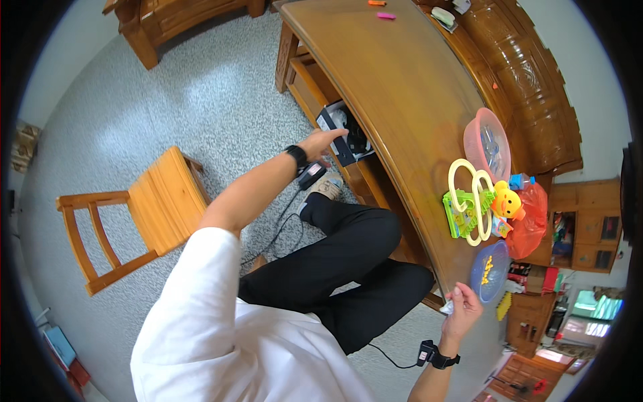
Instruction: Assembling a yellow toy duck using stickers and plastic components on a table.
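My left hand (320,145) reaches to a dark-and-white box (346,151) in the open drawer (309,84) under the table. One finger or the thumb stretches over the box's near side, and the other fingers hang lower, apart. Dark and pale items, too shadowed to name, lie in the box. At the table's near right edge, my right hand (463,309) pinches a small whitish piece (447,307), whose kind I cannot make out. A blue plastic basket (477,274) holding small yellow pieces stands just beyond that hand.
On the wooden table (395,87) are a pink basket (474,137), a green-and-cream toy (459,216), a yellow duck toy (507,202) and a red plastic bag (534,221). A wooden chair (164,197) stands at left. A black adapter (311,175) with a cord hangs near my foot.
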Available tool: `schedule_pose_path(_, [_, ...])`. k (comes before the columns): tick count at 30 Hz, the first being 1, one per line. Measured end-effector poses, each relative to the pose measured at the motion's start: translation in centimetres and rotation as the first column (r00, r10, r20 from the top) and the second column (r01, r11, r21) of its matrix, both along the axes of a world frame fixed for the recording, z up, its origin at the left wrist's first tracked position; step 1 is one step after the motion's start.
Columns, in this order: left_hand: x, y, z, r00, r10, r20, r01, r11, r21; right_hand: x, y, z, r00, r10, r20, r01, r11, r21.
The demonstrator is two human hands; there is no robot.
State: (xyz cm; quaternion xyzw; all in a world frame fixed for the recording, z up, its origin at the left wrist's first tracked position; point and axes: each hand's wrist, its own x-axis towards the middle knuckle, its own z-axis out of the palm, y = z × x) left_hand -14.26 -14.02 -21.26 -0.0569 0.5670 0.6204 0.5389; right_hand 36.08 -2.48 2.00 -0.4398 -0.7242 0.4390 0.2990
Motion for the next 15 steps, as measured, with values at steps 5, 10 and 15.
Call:
schedule_pose_path(5, [-0.2,2.5,-6.1,0.997,0.075,0.024,-0.076,0.995,0.063,-5.9,-4.3,2.4,0.975,0.17,0.144,-0.165,0.985,-0.044])
schedule_pose_path(10, [1.4,-7.2,-7.3,0.982,0.107,0.153,-0.13,0.981,0.146,-11.2,-6.0,2.1,0.84,0.473,0.267,-0.458,0.881,-0.121])
schedule_pose_path(15, [4.7,-19.3,-2.7,0.93,0.22,0.295,-0.242,0.969,0.041,-18.6,-6.8,-1.6,0.672,0.711,0.207,-0.604,0.688,-0.402])
